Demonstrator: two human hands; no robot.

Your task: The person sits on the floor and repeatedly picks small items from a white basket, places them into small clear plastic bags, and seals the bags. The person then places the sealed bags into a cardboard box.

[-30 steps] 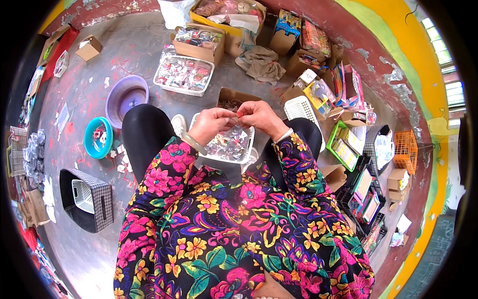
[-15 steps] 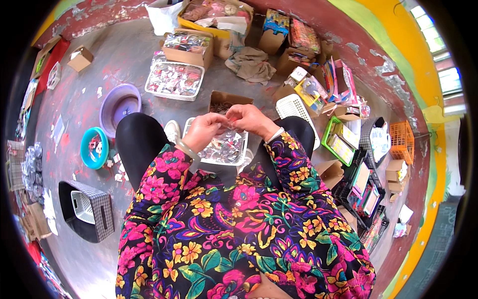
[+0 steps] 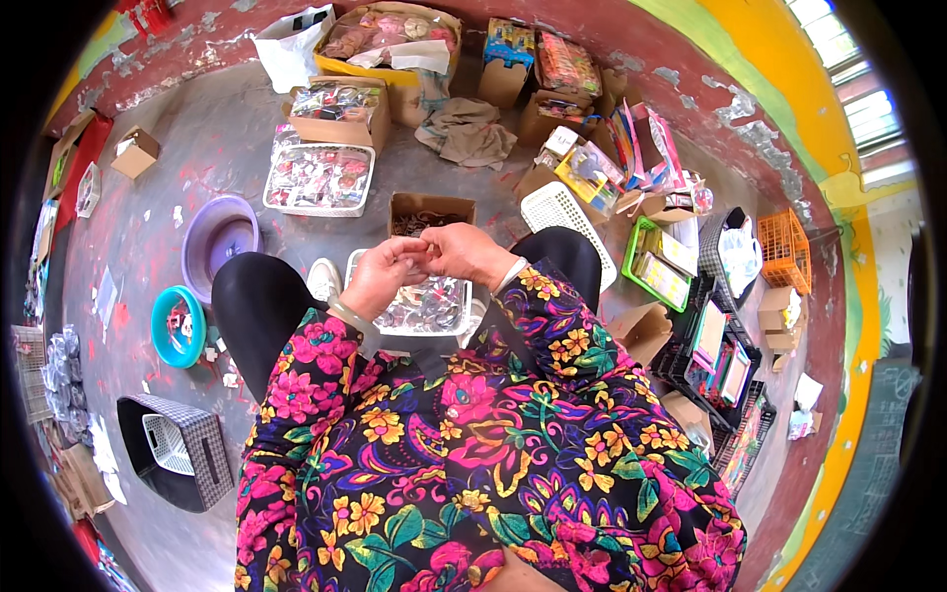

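– Start close in. What are the hands doing?
– The left hand [image 3: 378, 278] and right hand [image 3: 472, 254] meet near the centre of the frame, fingers [image 3: 402, 249] bent and narrow, tips touching or nearly so. I cannot tell what, if anything, sits between them.
– How would you manage that pinch?
– Lightly, I think: left as the steady side, right for the fine work, the left bangle [image 3: 354, 320] clear of anything that could snag.
– And beneath?
– The white basket [image 3: 424, 333], just below centre, between the knees [image 3: 258, 306], loaded with small shiny packets [image 3: 426, 304]. Working above it seems wise; a slip would land there, not on the floor [image 3: 326, 240].
– Farther off?
– An open brown box [image 3: 446, 204], just above the basket in the frame. Better not nudge it.
– Beyond that?
– A second basket [image 3: 314, 210], upper left, also full, probably too far for a seated reach.
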